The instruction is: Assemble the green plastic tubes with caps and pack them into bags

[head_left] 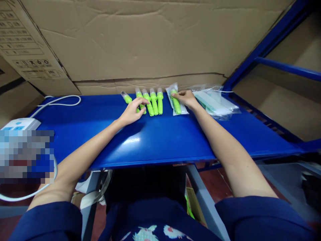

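Several lime-green sticks with clear caps lie side by side on the blue table, one of them a green stick [160, 102] at the right end of the row. My left hand [132, 111] rests over the left part of this row, its thumb and forefinger apart, partly hiding a tilted stick [126, 97]. Farther right, my right hand [186, 98] has its thumb and fingers closed on another capped green stick [177, 106]. That stick lies on a clear plastic bag [184, 110]; whether it is inside the bag I cannot tell.
A pile of clear plastic bags [218, 102] with pale green-white contents lies right of my right hand. A white power strip [21, 124] with a looping cable sits at the left. Cardboard [155, 40] walls the back, and a blue metal frame [286, 68] borders the right.
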Demonstrator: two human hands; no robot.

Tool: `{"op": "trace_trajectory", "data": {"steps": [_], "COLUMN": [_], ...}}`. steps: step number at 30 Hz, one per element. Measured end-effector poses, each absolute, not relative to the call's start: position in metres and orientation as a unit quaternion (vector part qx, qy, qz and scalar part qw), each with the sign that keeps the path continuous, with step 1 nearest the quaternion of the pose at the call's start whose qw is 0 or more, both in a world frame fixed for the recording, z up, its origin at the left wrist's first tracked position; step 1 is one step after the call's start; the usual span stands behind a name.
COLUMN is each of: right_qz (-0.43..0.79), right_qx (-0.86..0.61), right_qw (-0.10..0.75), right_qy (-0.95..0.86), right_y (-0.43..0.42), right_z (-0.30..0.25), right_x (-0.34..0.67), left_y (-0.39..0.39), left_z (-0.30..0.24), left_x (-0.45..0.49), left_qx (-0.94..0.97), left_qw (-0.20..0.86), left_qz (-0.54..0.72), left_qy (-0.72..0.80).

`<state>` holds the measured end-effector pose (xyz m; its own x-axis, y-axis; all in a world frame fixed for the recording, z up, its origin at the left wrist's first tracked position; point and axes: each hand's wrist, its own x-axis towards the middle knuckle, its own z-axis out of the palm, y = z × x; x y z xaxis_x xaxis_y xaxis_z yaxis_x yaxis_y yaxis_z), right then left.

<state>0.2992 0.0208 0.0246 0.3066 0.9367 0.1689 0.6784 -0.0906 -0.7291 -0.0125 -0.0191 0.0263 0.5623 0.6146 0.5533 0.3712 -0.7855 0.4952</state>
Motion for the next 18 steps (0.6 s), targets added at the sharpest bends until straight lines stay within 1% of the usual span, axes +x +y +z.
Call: {"op": "trace_trajectory", "data": {"steps": [3, 7, 12, 14, 18], "right_qz": [0.134, 0.068, -0.053, -0.064, -0.044], "right_qx": [-0.736, -0.745, -0.802, -0.826, -0.869], "right_qw": [0.332, 0.326, 0.25, 0.221, 0.137], "right_qy": [-0.574, -0.577, -0.539, -0.514, -0.474], "right_y": [0.022, 0.025, 0.019, 0.017, 0.016], "right_z": [0.024, 0.025, 0.026, 0.024, 0.018], "right_x": [0.301, 0.305, 0.322, 0.33, 0.342], "left_y": [-0.021, -0.021, -0.021, -0.021, -0.021], "left_z": [0.027, 0.027, 0.026, 0.025, 0.024], "left_x": [-0.012, -0.012, -0.011, -0.01, -0.011], "left_qx": [0.869, 0.869, 0.87, 0.871, 0.871], "left_qw": [0.165, 0.164, 0.163, 0.165, 0.163], "left_qz": [0.369, 0.368, 0.37, 0.369, 0.371], "left_qy": [0.285, 0.286, 0.282, 0.281, 0.278]}}
